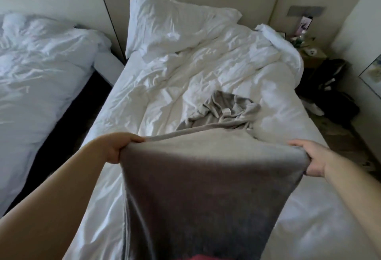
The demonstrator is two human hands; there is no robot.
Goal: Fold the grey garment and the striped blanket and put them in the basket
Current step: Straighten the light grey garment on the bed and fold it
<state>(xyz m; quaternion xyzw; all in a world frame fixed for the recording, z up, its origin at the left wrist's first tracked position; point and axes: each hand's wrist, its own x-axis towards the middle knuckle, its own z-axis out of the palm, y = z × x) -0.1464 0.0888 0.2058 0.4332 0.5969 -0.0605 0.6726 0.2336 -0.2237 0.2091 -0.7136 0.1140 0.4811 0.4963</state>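
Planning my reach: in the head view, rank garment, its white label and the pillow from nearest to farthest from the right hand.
1. garment, gripped by the right hand
2. label, mid-bed, ahead-left
3. pillow, at the bed's head

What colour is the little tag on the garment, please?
The tag on the garment is white; head view shows it.

Both bare arms reach forward, the left forearm rising from the lower left corner and the right coming in from the right edge. The left hand [118, 148] is curled on one side edge of the grey garment [206, 177], thumb on top and fingers tucked under. The right hand [309, 159] grips the opposite edge the same way, thumb along the top, fingers folded beneath. The hands are well apart, at about the same height.
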